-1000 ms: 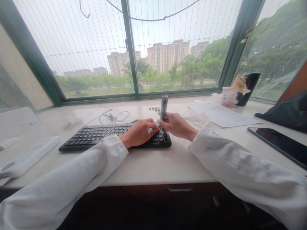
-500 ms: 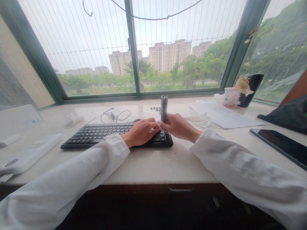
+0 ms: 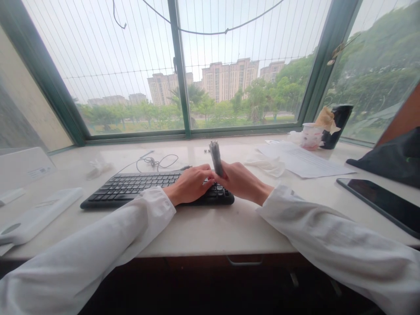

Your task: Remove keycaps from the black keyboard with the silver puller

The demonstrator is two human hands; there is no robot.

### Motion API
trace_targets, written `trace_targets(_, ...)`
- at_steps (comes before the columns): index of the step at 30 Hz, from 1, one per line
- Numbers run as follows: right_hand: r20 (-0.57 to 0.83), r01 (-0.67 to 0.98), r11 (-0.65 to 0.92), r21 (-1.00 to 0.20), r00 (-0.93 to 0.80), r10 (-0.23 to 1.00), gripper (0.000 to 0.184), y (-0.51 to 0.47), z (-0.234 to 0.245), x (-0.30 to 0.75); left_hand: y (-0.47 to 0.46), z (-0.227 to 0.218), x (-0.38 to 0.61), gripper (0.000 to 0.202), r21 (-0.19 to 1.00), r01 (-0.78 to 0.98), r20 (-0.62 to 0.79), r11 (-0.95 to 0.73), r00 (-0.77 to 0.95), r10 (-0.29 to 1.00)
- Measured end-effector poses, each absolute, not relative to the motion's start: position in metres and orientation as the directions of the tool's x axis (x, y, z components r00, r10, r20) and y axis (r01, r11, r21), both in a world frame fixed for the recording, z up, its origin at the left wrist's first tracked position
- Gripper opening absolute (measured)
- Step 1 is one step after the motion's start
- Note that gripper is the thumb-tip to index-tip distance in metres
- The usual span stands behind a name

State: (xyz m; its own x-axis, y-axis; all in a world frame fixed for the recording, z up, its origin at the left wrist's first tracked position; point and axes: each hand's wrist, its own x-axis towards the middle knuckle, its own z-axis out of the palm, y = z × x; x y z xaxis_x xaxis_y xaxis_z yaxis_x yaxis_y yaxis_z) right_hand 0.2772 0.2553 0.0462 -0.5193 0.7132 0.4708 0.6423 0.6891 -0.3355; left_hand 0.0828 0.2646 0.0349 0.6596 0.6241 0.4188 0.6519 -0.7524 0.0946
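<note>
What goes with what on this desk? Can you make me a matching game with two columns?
Things:
1. black keyboard
2. grey cylinder
3. printed paper sheet
4. patterned cup

Places:
A. tilted in the right hand
B. beside a black container
C. under the left hand
D. lying flat to the right of the hands

Right pairs: 1-C, 2-A, 3-D, 4-B.

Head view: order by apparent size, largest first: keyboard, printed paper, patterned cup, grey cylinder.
Black keyboard, then printed paper, unsure since the paper lies farther off. Patterned cup and grey cylinder look alike, so unranked.
</note>
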Motion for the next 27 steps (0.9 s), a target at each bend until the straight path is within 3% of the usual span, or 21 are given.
trace_targets(11,0.318,0.647,0.464,-0.605,-0.337,0.886,0.024,0.275,0.042,0.282,0.266,0.033,0.085,0.022,0.113,0.705,0.409,-0.701,0.610,0.679)
trace_targets(15,0.259,0.636,0.418,-0.649,-0.333,0.907,0.036,0.281,0.039,0.283,0.266,0.032,0.085,0.022,0.115,0.704,0.410,-0.701,0.609,0.679)
trace_targets(20,0.337,0.610,0.496,-0.618,-0.364,0.868,0.028,0.277,0.037,0.282,0.266,0.031,0.084,0.021,0.120,0.705,0.418,-0.699,0.603,0.680)
trace_targets(27,0.475,0.607,0.665,-0.435,-0.472,0.742,0.027,0.271,0.034,0.281,0.265,0.033,0.084,0.025,0.123,0.692,0.410,-0.711,0.617,0.672)
